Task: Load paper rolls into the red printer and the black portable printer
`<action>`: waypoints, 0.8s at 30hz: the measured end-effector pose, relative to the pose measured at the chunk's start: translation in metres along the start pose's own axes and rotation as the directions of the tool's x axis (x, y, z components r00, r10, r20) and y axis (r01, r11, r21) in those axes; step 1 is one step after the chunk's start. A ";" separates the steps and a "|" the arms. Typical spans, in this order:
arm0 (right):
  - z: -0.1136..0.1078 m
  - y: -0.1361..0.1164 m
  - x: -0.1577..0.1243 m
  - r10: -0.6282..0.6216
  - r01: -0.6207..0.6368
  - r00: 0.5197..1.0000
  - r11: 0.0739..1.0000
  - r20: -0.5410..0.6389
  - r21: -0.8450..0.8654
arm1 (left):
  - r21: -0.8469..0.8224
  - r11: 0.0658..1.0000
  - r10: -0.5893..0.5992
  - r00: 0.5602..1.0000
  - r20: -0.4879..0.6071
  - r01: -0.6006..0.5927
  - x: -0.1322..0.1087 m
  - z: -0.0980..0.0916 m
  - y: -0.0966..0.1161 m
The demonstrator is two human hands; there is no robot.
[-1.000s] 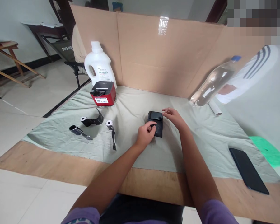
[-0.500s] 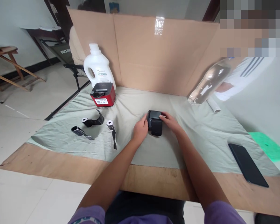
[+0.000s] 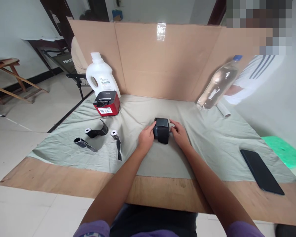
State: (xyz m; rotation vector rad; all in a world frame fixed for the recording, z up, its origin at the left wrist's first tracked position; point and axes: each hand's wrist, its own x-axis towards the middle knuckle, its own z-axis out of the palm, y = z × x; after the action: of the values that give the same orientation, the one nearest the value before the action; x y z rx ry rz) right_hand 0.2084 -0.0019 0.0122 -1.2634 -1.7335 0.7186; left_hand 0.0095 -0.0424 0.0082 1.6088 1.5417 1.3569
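Note:
A small black box-shaped device [image 3: 162, 123], which looks like a portable label printer, sits on the cloth in front of me. A wide black strip [image 3: 163, 135] hangs down over its front. My left hand [image 3: 147, 135] grips the device's left side, one fingertip at its top edge. Beside the right side is my right hand [image 3: 179, 132], fingers apart and index finger stretched out; a lower fingertip is close to the casing, and I cannot tell whether it touches. To the left lie three paper rolls with dark tails: one [image 3: 88, 131], another [image 3: 79, 141], and a third [image 3: 114, 133].
A red and black printer [image 3: 107, 104] stands before a white detergent jug [image 3: 102, 75]. Cardboard [image 3: 158, 62] walls the back. At right are a clear bottle [image 3: 219, 84], a white tube [image 3: 223, 109], a phone [image 3: 261, 171] and a person's sleeve [image 3: 263, 70].
My right hand has come off the device's top right edge and moved slightly down and outward, fingers spreading. My left hand stays on the left side. The whole view has shifted slightly.

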 end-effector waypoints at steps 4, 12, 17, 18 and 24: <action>0.001 0.007 0.002 0.026 -0.025 0.999 0.999 -0.039 0.031 | 0.173 0.984 -0.039 0.998 0.041 0.031 -0.001 -0.003 0.006; 0.003 0.010 0.002 0.037 -0.036 0.998 0.999 -0.043 0.016 | 0.346 0.936 -0.101 0.991 0.082 0.067 0.007 -0.005 0.008; 0.006 0.011 0.001 0.058 -0.059 0.998 0.998 -0.021 -0.020 | 0.199 0.979 -0.058 0.995 0.077 0.041 0.007 -0.007 0.004; 0.007 0.012 0.000 0.039 -0.039 0.999 0.999 -0.027 -0.024 | 0.176 0.984 -0.043 0.996 0.072 0.029 0.006 -0.007 0.003; 0.007 0.012 -0.002 -0.106 0.105 0.994 0.994 -0.040 -0.027 | 0.187 0.982 -0.052 0.996 0.078 0.037 0.008 -0.007 0.002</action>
State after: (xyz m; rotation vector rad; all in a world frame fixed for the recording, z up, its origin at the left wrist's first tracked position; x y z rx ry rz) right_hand 0.2079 0.0005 -0.0013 -1.1857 -1.7667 0.6073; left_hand 0.0031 -0.0373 0.0143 1.7073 1.6856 1.1359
